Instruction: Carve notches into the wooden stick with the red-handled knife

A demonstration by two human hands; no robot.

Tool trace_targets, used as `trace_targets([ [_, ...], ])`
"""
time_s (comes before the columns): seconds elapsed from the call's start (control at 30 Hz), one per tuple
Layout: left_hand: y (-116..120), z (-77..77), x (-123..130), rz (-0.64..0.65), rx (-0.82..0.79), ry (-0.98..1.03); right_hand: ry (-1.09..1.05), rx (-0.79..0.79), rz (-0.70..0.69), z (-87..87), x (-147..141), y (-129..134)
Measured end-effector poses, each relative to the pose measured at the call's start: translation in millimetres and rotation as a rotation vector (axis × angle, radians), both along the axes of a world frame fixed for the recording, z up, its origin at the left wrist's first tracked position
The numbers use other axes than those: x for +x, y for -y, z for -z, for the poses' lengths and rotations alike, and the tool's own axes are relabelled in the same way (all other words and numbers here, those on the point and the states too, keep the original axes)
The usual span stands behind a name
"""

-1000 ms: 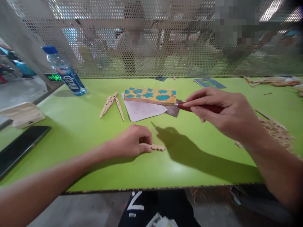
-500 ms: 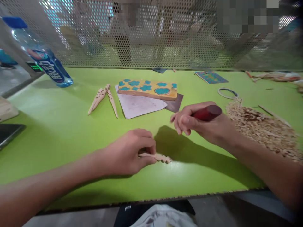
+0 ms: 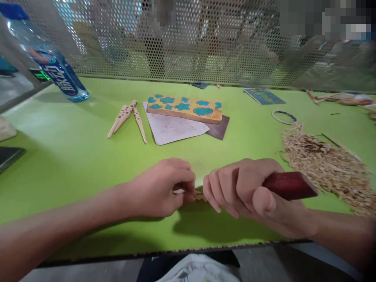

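We pinch a small notched wooden stick (image 3: 182,191) in our left hand (image 3: 158,188), low on the green bench (image 3: 88,117), close to its near edge. Our left fingers (image 3: 183,174) are closed over the stick, leaving only a thin length in sight, pointing towards our right hand (image 3: 243,192). That hand sits just beside the left, its fingers (image 3: 223,188) curled shut around a dark red knife handle (image 3: 289,185), with the blade hidden from us.

Straight ahead lie a pale sheet (image 3: 173,131) and, partly under it, a dark sheet (image 3: 219,128). A yellow wooden block with teal blotches (image 3: 183,108) rests on them. To their left, two notched wooden sticks (image 3: 125,117) lie close together, their tips pointing towards us.

The one container we see, a clear plastic bottle (image 3: 49,58) with a blue cap and blue label, stands at the far left of the bench; we cannot tell how full it is. On the right, a loose heap of wood shavings (image 3: 323,164) spreads beside the knife handle, with a thin ring (image 3: 283,116) just beyond it. A perforated metal screen (image 3: 188,39) runs along the far edge of the bench, and blurred shapes show through it.
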State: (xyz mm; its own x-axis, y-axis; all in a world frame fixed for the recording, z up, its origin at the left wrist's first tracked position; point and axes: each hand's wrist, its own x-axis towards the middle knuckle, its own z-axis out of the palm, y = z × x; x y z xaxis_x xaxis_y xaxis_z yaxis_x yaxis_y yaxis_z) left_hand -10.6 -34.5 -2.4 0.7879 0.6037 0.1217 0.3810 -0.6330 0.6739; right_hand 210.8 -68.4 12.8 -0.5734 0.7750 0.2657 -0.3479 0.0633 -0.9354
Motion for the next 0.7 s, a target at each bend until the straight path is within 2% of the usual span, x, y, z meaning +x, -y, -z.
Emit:
trace_targets([
  [0.13, 0, 1.6, 0, -0.003, 0.002, 0.024, -0.011, -0.01, 0.018, -0.8, 0, 0],
  [0.5, 1, 3.5, -2, -0.003, -0.017, 0.023, 0.014, 0.124, 0.101, 5.3, -1, 7],
  [0.7, 1, 3.6, -1, -0.001, 0.004, 0.018, 0.057, 0.424, -0.056, 10.1, 4, -1],
])
